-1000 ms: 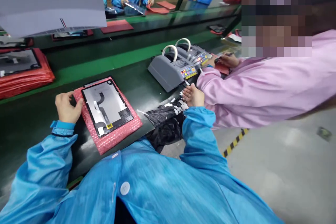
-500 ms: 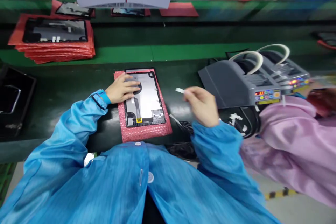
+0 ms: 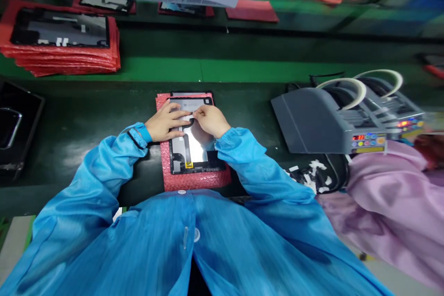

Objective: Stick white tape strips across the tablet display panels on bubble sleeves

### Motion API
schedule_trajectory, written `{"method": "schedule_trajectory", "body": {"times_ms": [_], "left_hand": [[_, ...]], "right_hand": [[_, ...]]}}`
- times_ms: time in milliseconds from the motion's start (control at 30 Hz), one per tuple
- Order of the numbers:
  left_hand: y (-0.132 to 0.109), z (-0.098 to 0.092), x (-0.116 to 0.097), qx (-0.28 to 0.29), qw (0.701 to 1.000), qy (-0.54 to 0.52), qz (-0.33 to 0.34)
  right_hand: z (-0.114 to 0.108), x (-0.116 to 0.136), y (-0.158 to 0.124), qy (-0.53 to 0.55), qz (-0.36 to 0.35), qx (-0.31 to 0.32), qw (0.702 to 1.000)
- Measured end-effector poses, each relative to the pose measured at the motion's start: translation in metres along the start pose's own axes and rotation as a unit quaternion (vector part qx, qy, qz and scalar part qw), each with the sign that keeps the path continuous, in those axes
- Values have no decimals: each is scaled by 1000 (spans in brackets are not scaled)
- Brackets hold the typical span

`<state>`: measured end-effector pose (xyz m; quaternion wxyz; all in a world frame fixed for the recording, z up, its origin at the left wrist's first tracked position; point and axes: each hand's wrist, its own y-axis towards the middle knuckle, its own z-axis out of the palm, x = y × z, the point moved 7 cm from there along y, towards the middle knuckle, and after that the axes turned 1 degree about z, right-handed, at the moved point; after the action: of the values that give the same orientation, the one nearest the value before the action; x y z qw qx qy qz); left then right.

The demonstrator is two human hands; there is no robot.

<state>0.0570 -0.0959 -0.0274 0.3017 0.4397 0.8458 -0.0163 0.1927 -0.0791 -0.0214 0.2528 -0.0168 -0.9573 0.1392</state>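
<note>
A tablet screen panel (image 3: 199, 144), its silvery back facing up, lies on red bubble wrap (image 3: 194, 181) in front of me. A flat black cable with a yellow end (image 3: 189, 165) runs down its left part. My left hand (image 3: 166, 122) rests across the panel's upper left, fingers stretched out and flat, holding nothing. Beside its fingertips, my right hand (image 3: 211, 120) pinches thumb and forefinger together low over the panel. A white tape strip is in that pinch, mostly hidden by the fingers.
At the left stands a stack of red bubble-wrap sheets (image 3: 69, 62) topped by another panel (image 3: 69, 30). Grey tape dispensers (image 3: 312, 120) stand at the right, with white scraps (image 3: 314, 173) nearby. A co-worker's pink sleeve (image 3: 391, 185) is at the far right.
My right hand has moved left from beside the panel to over it, carrying the white tape strip to my left fingertips. My left hand stays on the panel. The view has shifted slightly.
</note>
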Motion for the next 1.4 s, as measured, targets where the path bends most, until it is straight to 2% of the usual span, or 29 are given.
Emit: {"method": "schedule_trajectory", "body": {"times_ms": [233,367,467,533,567,600,667,700,767,800,867,967,1100,1200,1333,1400], "left_hand": [[-1,4,-3,13,995,95,23],[-1,3,-3,10,993,114,23],[-2,1,-1,4,992,127,22],[-3,0,-2,-1,991,134,26],[-3,-2,-3,-10,990,136,27],[-4,-6,-4,-27,990,138,26],[-5,-17,-6,-83,986,141,13],[-5,-25,-6,-120,983,141,2],[-5,-38,-6,-186,971,146,-19],[-5,-43,-7,-216,965,149,-25],[-3,-49,-11,-259,953,154,-31],[-1,-48,-21,-285,944,162,-22],[0,-45,-33,-289,941,178,-8],[5,-45,-39,-282,943,176,-13],[20,-42,-48,-261,951,168,-6],[27,-37,-54,-243,955,168,2]], "right_hand": [[-1,12,-5,-103,-8,6,995],[-5,16,-11,-130,-5,-21,991],[-20,-7,-24,-90,18,-91,992],[-40,-45,-43,10,37,-190,981],[-53,-72,-58,74,50,-258,962],[-65,-104,-77,140,70,-337,929],[-82,-174,-122,253,142,-482,827],[-86,-207,-144,302,186,-532,769],[-88,-259,-177,387,262,-575,671],[-89,-277,-184,428,286,-568,642],[-94,-297,-182,495,291,-528,626],[-109,-304,-166,524,243,-494,650],[-125,-301,-172,430,196,-580,663],[-123,-302,-183,426,188,-607,645],[-118,-303,-180,513,193,-575,608],[-121,-301,-176,528,189,-570,601]]}}
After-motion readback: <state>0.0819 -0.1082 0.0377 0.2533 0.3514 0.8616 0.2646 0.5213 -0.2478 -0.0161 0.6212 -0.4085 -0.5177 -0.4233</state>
